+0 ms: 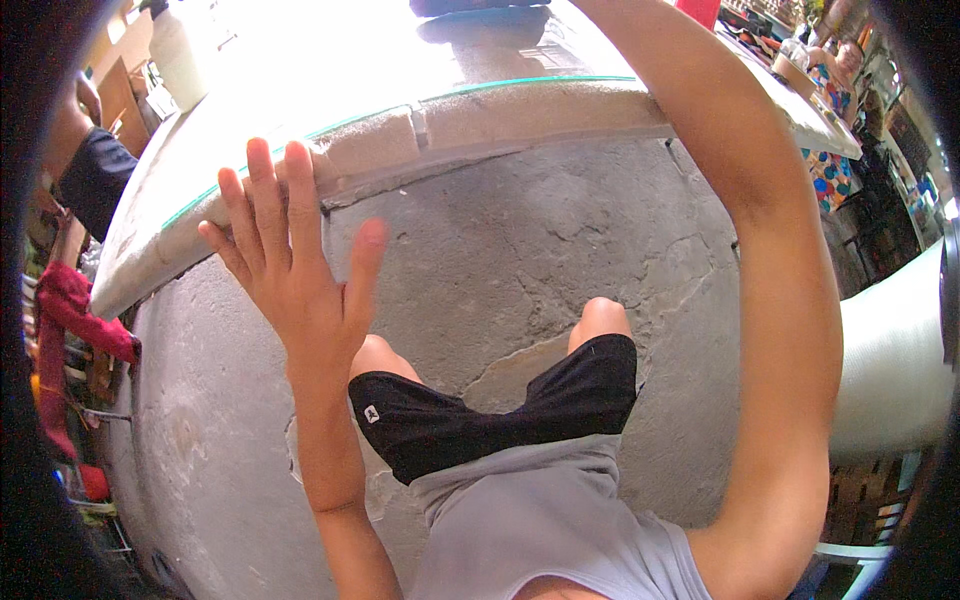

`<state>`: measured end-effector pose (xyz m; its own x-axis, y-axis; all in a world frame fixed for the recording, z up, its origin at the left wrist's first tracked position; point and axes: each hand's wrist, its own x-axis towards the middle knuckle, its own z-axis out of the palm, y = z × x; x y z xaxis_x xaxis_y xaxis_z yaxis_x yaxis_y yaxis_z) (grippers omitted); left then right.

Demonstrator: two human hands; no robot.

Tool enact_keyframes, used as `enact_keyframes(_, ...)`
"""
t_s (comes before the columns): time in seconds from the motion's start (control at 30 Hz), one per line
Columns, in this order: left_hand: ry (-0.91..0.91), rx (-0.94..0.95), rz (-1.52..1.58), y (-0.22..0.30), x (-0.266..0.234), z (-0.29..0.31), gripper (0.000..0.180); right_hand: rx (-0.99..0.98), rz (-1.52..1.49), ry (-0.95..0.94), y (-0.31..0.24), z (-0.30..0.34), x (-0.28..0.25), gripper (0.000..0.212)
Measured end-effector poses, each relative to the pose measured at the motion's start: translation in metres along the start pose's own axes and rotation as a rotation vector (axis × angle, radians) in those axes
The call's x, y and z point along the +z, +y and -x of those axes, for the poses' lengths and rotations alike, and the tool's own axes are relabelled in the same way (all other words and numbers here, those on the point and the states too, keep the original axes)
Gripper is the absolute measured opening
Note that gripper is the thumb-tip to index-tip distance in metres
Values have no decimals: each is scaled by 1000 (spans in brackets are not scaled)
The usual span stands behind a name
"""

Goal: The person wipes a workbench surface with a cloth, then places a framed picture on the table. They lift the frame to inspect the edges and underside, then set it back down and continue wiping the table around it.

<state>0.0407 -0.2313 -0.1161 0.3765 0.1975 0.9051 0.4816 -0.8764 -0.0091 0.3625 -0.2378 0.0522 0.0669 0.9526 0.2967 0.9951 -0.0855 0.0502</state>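
Observation:
My left hand (305, 245) is raised with its fingers spread, palm down, and holds nothing. Its fingertips overlap the near edge of a table (370, 145) in this view; I cannot tell whether they touch it. A glass sheet (330, 100) with a green edge covers the tabletop, which glares white. My right arm (770, 230) stretches up over the table's right part, and its hand lies beyond the upper edge of the view. Close to where that arm leaves the picture, a dark flat object (480, 5) shows only in part at the top.
A whitish container (178, 55) stands on the table's far left. A red item (700, 12) is at the top right. Another person's dark clothing (98, 178) shows at the left, near red cloth (80, 305). A white rounded surface (895, 350) stands at my right. Below lies cracked concrete floor (530, 230).

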Motion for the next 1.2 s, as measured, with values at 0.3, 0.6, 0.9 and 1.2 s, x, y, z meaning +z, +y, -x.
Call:
enact_keyframes(0.3,-13,7,-43,3,1,3,79,-156,-10,-164,-68,132,-51,26)
enact_keyframes(0.6,73,-99,96,-22,-26,-2,82,-308,252,-8,-36,222,-108,29)
enact_keyframes(0.9,242,-105,-94,-67,12,-5,67,29,40,-85,-28,-11,-12,31)
enact_keyframes(1.2,203,-158,-129,-55,9,0,68,-19,30,-31,-6,15,22,41)
